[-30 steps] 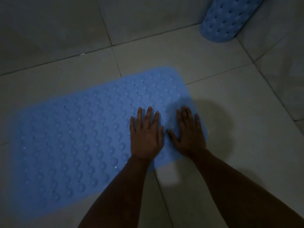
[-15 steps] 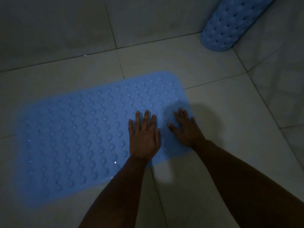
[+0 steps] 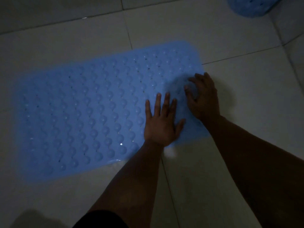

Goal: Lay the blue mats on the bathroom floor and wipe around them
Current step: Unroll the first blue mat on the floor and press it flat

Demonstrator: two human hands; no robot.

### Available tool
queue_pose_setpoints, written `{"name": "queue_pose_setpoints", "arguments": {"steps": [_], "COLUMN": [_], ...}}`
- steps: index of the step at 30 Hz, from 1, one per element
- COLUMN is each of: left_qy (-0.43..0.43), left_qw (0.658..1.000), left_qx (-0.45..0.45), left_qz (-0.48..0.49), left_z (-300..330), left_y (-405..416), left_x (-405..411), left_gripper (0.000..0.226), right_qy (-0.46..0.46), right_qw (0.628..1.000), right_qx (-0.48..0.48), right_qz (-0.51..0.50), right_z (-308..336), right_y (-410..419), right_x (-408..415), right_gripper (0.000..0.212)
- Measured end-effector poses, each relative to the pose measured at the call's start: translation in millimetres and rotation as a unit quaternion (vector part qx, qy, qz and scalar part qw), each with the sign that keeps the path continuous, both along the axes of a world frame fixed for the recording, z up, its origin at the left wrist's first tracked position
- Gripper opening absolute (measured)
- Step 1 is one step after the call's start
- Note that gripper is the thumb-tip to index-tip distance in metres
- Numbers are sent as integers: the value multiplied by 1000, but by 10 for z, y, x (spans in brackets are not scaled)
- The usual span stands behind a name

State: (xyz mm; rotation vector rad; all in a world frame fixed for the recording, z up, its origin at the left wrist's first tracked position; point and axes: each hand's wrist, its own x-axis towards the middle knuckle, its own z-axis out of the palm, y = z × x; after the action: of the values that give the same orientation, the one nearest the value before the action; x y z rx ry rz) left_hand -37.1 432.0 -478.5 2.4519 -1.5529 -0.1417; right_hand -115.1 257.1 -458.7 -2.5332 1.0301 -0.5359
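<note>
A blue bubbled mat (image 3: 92, 112) with small holes lies flat on the tiled bathroom floor, running from the left to the centre right. My left hand (image 3: 162, 122) rests palm down on its right part, fingers spread. My right hand (image 3: 204, 96) is at the mat's right end, fingers curled and blurred, over the mat surface near its edge. Neither hand holds anything. A second blue mat (image 3: 251, 5), rolled up, stands in the top right corner, mostly cut off by the frame.
Pale floor tiles (image 3: 238, 153) with dark grout lines surround the mat. A wall (image 3: 49, 10) rises along the top. A tiled wall or step (image 3: 294, 51) runs down the right side. The room is dim.
My right hand has lifted from flat on the mat and shifted toward its far right end, fingers now curled. The view has moved closer and the rolled mat has slid toward the top edge.
</note>
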Motion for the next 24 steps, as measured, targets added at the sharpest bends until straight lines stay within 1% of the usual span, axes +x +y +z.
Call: {"name": "queue_pose_setpoints", "arguments": {"steps": [5,7,9,10,12,13,14,15,17,20,24], "left_qy": [14,33,74,108,176,187,176,145,85,44,29], "left_qw": [999,997,992,987,973,972,978,987,996,992,982], "left_qx": [47,74,100,116,145,132,97,57,23,31,22], "left_qz": [-2,-15,-21,-24,-39,-45,-47,-39,14,113,184], "left_z": [33,51,101,188,444,583,661,688,649,589,559], "left_y": [11,9,-29,-69,-48,70,212,395,858,1326,1532], "left_x": [35,69,134,193,373,478,578,670,830,951,1089], "left_gripper": [74,82,89,89,84,78,70,63,54,53,54], "right_qy": [6,8,12,14,26,40,61,85,122,125,174], "right_qw": [1000,1000,999,998,996,994,990,985,975,975,963], "right_qx": [5,16,51,61,80,95,114,136,164,132,108], "right_qz": [4,2,5,7,25,38,48,58,83,130,173], "right_z": [0,132,330,444,669,773,835,877,881,706,235], "right_y": [85,133,193,212,282,353,423,523,821,1364,1974], "right_x": [52,69,119,162,251,301,353,412,545,779,914], "right_gripper": [42,44,46,46,48,51,54,58,62,60,69]}}
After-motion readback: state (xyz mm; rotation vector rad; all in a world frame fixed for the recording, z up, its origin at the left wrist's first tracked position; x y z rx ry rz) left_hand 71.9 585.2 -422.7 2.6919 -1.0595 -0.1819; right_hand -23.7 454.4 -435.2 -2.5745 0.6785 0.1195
